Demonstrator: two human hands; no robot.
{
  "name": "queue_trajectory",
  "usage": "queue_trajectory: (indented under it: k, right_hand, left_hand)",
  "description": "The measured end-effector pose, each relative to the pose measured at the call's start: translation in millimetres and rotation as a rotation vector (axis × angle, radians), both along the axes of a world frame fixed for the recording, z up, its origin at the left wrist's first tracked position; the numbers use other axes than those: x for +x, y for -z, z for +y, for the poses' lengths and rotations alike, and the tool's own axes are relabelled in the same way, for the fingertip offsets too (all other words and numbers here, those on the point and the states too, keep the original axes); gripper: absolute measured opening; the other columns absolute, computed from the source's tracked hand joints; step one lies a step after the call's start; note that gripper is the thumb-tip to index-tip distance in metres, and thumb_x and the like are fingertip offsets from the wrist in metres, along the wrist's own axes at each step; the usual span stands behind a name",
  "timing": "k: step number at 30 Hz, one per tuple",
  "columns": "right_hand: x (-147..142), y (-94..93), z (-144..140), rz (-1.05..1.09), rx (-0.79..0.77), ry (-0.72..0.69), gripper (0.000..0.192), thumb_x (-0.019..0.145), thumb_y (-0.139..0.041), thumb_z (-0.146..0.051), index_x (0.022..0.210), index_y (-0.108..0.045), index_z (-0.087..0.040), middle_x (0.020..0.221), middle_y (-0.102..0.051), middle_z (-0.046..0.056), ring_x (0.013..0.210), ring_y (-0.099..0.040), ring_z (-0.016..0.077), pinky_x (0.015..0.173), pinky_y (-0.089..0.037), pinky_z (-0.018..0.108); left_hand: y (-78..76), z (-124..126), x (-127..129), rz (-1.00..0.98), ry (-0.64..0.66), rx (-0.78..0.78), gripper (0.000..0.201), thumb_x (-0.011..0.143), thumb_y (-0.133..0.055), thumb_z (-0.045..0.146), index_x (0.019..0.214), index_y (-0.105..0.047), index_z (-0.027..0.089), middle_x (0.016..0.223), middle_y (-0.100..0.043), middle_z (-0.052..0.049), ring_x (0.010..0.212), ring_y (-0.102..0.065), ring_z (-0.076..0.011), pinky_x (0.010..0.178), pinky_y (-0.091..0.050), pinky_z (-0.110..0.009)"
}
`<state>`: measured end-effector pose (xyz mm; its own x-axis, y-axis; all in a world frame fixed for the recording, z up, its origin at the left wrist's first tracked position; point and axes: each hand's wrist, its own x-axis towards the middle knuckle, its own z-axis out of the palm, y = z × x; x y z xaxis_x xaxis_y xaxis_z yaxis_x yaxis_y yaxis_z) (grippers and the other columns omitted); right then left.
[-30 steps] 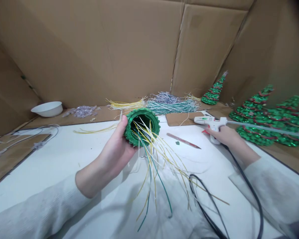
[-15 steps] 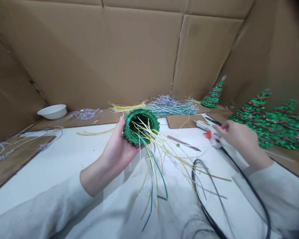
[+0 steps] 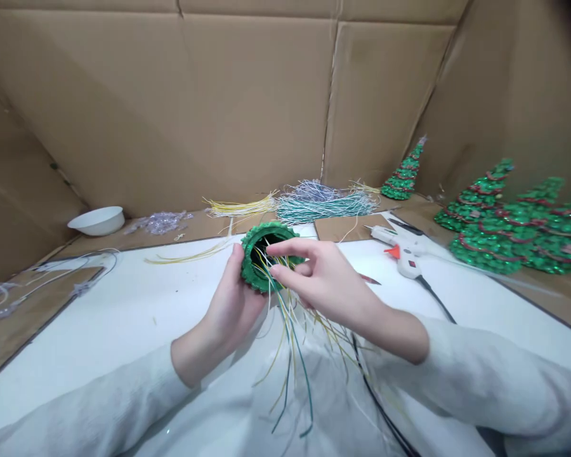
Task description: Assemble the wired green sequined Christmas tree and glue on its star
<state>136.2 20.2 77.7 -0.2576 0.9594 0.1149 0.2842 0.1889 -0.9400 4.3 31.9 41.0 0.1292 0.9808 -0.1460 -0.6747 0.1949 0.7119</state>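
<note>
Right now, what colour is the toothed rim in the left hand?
Green; the toothed rim shows best in the head view.

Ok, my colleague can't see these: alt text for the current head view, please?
A left hand holds a hollow green piece, open end toward the viewer, while the right hand is at the yellow, white and green wires spilling out. A white glue gun lies to the right, near glittery green trees.

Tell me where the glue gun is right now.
In the head view, the glue gun lies right of centre on the white tabletop, to the right of the right hand and left of the nearest decorated green trees.
</note>
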Motion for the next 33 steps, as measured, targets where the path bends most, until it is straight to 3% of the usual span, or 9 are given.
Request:
queue_trajectory:
  k: [3,6,11,19,25,33]
  right_hand:
    - [-10,14.6,11,-0.004,0.069,0.025,0.034,0.075,-0.061,-0.021,0.108,-0.064,-0.014,0.106,-0.068,0.008,0.078,-0.063,0.0141,0.059,-0.048,0.024]
    - [-16,23.8,17,0.032,0.016,0.021,0.038,0.074,-0.061,-0.020,0.110,-0.061,-0.010,0.103,-0.069,0.009,0.090,-0.064,0.0169,0.072,-0.050,0.027]
    - [-18,29.9,23,0.054,-0.058,0.063,0.033,0.074,-0.059,-0.020,0.106,-0.063,-0.010,0.084,-0.070,0.005,0.077,-0.065,0.0149,0.072,-0.050,0.029]
    - [-20,29.6,23,0.134,-0.072,0.062,0.027,0.075,-0.056,-0.014,0.100,-0.067,-0.014,0.081,-0.067,0.003,0.072,-0.061,0.0118,0.070,-0.048,0.026]
    - [-22,29.9,23,0.183,-0.123,0.056,0.031,0.070,-0.054,-0.011,0.098,-0.067,-0.013,0.066,-0.060,-0.001,0.061,-0.053,0.0097,0.062,-0.044,0.024]
    - [-22,27.4,21,0.218,-0.179,0.032,0.031,0.072,-0.054,-0.009,0.100,-0.067,-0.013,0.058,-0.049,-0.004,0.057,-0.047,0.0094,0.058,-0.040,0.023]
  left_hand:
    - [1.4,0,1,-0.009,-0.012,0.000,0.037,0.094,-0.037,0.039,0.105,-0.065,0.018,0.113,-0.067,-0.004,0.117,-0.054,-0.0206,0.103,-0.041,-0.034]
    - [1.9,-1,3,0.007,-0.018,-0.016,0.036,0.094,-0.036,0.038,0.103,-0.065,0.017,0.107,-0.069,-0.006,0.115,-0.056,-0.0212,0.102,-0.041,-0.035]
    - [1.6,-3,5,0.018,-0.052,-0.062,0.037,0.093,-0.037,0.039,0.107,-0.063,0.017,0.112,-0.067,-0.007,0.117,-0.055,-0.0223,0.101,-0.043,-0.036]
    - [1.5,-2,5,0.002,-0.083,-0.066,0.038,0.094,-0.035,0.038,0.109,-0.062,0.017,0.115,-0.066,-0.007,0.118,-0.054,-0.0215,0.101,-0.044,-0.034]
    - [3.2,-2,6,-0.020,-0.095,-0.075,0.038,0.094,-0.035,0.039,0.107,-0.062,0.015,0.119,-0.064,-0.006,0.122,-0.051,-0.0196,0.102,-0.043,-0.030]
    - [-0.1,-4,10,-0.018,-0.136,-0.101,0.039,0.095,-0.033,0.038,0.100,-0.064,0.014,0.110,-0.067,-0.007,0.120,-0.052,-0.0206,0.105,-0.041,-0.032]
